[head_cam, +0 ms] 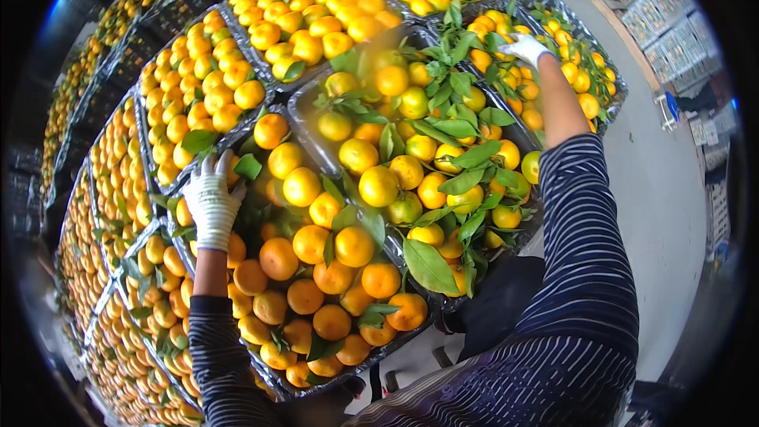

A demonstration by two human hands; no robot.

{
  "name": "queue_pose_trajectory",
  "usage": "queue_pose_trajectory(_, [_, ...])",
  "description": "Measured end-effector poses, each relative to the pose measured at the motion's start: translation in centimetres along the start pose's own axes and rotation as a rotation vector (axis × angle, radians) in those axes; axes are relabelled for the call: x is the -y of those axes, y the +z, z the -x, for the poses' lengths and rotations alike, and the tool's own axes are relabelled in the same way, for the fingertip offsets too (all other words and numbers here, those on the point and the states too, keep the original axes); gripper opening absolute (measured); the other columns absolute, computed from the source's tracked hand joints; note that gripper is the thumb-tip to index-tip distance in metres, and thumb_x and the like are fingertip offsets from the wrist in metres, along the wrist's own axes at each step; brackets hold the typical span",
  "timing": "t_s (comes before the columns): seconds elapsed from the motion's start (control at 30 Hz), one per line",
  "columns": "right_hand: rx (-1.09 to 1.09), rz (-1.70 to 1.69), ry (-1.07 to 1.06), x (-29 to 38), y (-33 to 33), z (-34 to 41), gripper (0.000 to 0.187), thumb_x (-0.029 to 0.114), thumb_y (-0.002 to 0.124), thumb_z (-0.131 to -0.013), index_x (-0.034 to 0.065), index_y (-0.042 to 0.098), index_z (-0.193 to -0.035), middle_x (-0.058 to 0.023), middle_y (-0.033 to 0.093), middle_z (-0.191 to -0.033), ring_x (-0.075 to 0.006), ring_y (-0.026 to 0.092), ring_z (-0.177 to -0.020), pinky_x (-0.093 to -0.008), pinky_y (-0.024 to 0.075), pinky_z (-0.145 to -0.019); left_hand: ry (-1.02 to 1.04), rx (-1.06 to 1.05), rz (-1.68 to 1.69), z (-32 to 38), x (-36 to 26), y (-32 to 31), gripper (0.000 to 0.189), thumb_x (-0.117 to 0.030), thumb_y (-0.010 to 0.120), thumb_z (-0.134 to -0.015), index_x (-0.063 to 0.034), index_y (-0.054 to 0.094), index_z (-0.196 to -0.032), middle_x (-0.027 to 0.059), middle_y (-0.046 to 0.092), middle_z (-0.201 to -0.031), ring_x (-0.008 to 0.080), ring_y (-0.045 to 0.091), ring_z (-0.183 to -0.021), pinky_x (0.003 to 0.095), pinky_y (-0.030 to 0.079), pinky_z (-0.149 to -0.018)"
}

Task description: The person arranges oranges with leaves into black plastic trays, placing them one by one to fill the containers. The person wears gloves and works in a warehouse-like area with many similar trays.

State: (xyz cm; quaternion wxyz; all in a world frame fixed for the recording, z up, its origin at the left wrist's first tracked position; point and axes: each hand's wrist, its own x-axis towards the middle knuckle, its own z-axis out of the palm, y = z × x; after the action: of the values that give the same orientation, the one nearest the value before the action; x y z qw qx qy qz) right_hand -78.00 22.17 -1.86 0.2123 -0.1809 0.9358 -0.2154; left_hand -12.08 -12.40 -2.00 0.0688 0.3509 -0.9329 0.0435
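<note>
My left hand (212, 204), in a white knitted glove, is at the back left corner of the near crate. Its fingers and thumb are around an orange mandarin (233, 171), with a green leaf (248, 166) beside it. My right hand (526, 48), also gloved, reaches over the leafy mandarins (522, 84) in a crate at the upper right. Its fingertips point left among fruit and leaves, and whether they grip anything is unclear. Between my hands, a lined crate (308, 124) holds yellow-green mandarins (379, 185) with many leaves. Loose orange mandarins (305, 296) fill the near crate's front part.
Film-lined crates of mandarins (204, 83) spread left and ahead, their rims touching. Taller stacks of black crates (112, 83) rise at the far left. Grey floor (652, 190) runs along the right, with stacked pale crates (664, 18) beyond. Leafy stems (453, 62) overhang a rim.
</note>
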Motion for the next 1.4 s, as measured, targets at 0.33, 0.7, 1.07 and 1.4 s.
queue_pose_trajectory(0.33, [0.21, -1.331, -0.39, 2.9, 1.4, 13.0, 0.055, 0.044, 0.063, -0.102, 0.0105, 0.054, -0.144, -0.0119, 0.06, -0.14, -0.0137, 0.064, -0.098, -0.0415, 0.051, -0.107, -0.011, 0.041, -0.026, 0.2, 0.5, -1.0, 0.065, -0.038, 0.081, -0.078, -0.0244, 0.06, -0.138, 0.012, 0.062, -0.129, 0.0347, 0.061, -0.118, 0.049, 0.054, -0.091])
queue_pose_trajectory(0.7, [-0.031, 0.053, -1.043, 36.5, 31.6, 30.0, 0.069, 0.039, 0.088, -0.073, 0.0016, 0.056, -0.122, -0.0262, 0.07, -0.108, -0.0444, 0.068, -0.101, -0.0508, 0.054, -0.088, 0.01, 0.004, 0.012, 0.4, 1.6, -0.2, 0.065, -0.042, 0.08, -0.078, -0.0161, 0.061, -0.135, 0.0125, 0.062, -0.128, 0.0341, 0.061, -0.118, 0.0492, 0.052, -0.092])
queue_pose_trajectory(1.07, [-0.219, 0.78, -1.198, 36.6, 34.7, 30.0, 0.045, 0.023, 0.052, -0.099, 0.0205, 0.058, -0.144, -0.0152, 0.063, -0.127, -0.032, 0.062, -0.116, -0.0612, 0.0396, -0.107, 0.009, 0.018, -0.026, 0.5, 1.5, -0.6, 0.065, -0.037, 0.083, -0.076, -0.017, 0.062, -0.134, 0.0116, 0.062, -0.124, 0.0317, 0.061, -0.117, 0.046, 0.051, -0.092])
queue_pose_trajectory(1.4, [-0.374, 0.811, -1.09, 36.1, 38.4, 29.8, 0.049, 0.026, 0.047, -0.101, 0.0012, 0.053, -0.143, -0.0189, 0.054, -0.144, -0.0398, 0.049, -0.136, -0.0713, 0.0269, -0.115, 0.018, -0.022, -0.137, 0.4, 0.4, 2.1, 0.068, -0.028, 0.082, -0.075, -0.0144, 0.059, -0.136, 0.0145, 0.059, -0.138, 0.0342, 0.059, -0.123, 0.0498, 0.048, -0.1])
